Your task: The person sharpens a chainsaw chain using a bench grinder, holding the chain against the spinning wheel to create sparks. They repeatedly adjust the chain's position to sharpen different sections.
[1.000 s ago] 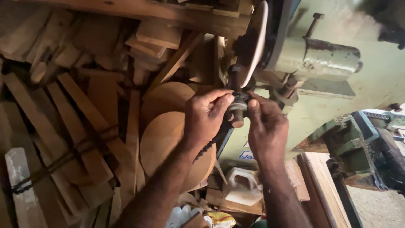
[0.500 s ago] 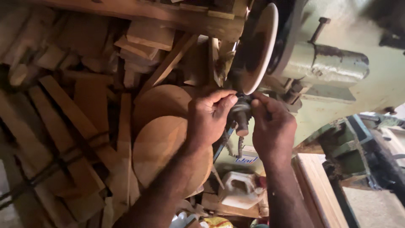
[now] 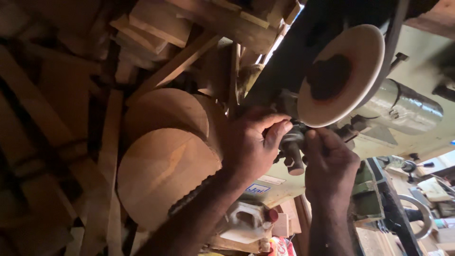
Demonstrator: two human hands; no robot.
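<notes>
Now, step: adjusting metal fitting (image 3: 295,150) under disc (image 3: 339,76), I judge.
Left hand (image 3: 249,147): my grip pinches fitting.
Right hand (image 3: 329,159): fingertips pressed on fitting.
Next: needs firm twist.

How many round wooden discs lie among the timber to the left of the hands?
2: one round wooden disc lies lower, beside the left hand; the other disc sits above it, partly overlapped. Others may be hidden under the planks.
</notes>
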